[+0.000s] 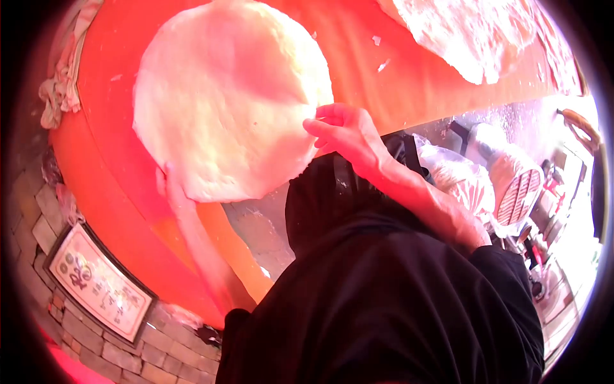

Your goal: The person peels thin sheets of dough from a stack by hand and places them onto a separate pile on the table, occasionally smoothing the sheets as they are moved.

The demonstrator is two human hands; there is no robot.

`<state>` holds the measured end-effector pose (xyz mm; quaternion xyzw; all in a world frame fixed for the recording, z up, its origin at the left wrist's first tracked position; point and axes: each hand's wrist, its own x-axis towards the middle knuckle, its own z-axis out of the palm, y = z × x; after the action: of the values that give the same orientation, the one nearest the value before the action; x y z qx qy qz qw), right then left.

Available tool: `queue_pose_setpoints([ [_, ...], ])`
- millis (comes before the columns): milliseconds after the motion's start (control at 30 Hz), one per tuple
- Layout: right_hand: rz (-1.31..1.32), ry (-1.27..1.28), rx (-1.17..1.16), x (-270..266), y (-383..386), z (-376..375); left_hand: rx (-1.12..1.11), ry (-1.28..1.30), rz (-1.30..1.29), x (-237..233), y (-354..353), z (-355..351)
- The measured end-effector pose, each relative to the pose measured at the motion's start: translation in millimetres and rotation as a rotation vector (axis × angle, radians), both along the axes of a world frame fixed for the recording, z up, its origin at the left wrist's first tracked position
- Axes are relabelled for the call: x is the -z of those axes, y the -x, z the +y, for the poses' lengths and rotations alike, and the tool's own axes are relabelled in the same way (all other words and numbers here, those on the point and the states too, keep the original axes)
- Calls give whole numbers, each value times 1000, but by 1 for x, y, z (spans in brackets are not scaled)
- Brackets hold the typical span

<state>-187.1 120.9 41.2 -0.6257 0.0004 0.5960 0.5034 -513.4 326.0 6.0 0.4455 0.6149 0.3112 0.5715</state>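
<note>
A large, pale round of flatbread dough [224, 109] spans the upper left, its lower edge reaching past the rim of the orange-red table [377, 102]. At its right edge, my right hand [348, 131] pinches the dough between thumb and fingers. My left hand [174, 189] grips the lower left edge, with some fingers hidden beneath the dough. Glare washes out much of the dough's surface. Another thin, pale sheet [473, 38], perhaps also dough, lies on the table at the upper right, its edge uneven.
Small white scraps [382, 65] dot the table. A crumpled cloth [64, 89] hangs at its far left edge. Below left, a framed sign [99, 281] stands by grey bricks [105, 355]. Filled plastic bags [454, 176] and other clutter sit to the right of my right arm.
</note>
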Motion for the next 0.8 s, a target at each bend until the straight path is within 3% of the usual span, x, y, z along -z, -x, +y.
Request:
queue_pose_setpoints([
  [300,-318,77,-293,-9,5,6,-50,-26,4,0,-12,-4],
  [400,-376,50,-108,3,16,0,-9,-53,-6,-3,-15,-6],
  [500,-363,38,37,-1,24,-10,-27,-48,-2,-8,-19,-10],
  [600,-66,-17,53,-7,14,-6,-47,-48,30,-4,-17,-10],
  [733,95,11,-63,-7,2,3,-19,-44,-2,-6,-17,-9],
  [800,31,22,-113,-8,4,8,-20,-44,7,-5,-17,-8],
])
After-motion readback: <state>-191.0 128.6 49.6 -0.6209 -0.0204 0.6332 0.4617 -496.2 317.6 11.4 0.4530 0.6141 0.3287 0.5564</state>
